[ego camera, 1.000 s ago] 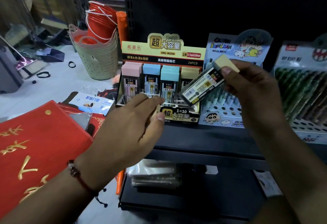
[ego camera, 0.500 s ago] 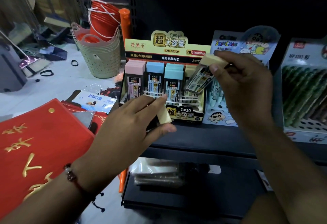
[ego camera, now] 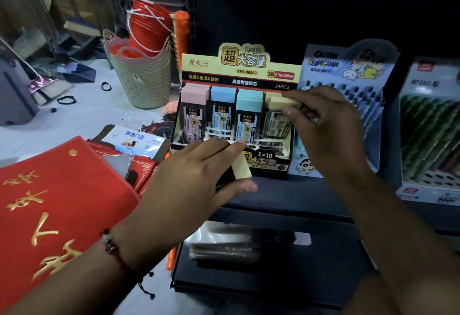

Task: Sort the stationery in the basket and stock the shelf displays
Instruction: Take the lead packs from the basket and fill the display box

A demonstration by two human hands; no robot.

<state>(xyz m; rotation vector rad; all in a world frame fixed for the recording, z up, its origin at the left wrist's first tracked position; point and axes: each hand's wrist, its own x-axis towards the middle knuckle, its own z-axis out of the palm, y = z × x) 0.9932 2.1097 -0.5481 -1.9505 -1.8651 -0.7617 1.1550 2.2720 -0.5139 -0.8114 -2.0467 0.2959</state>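
— Gripping what, over at the lead display box [ego camera: 239, 125] on the dark shelf [ego camera: 298, 195]?
— Pinched a yellow-capped lead case [ego camera: 282, 105] by its cap with the right hand [ego camera: 328, 125], upright over the rightmost column, beside the pink, blue and teal rows.
— And on the left?
— Clamped a second yellow case [ego camera: 241, 168] between thumb and fingers of the left hand [ego camera: 199, 178], just before the box front.

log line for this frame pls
right hand: seating yellow-capped lead case in cardboard display box | left hand: holding second yellow-capped case | slot: rightmost
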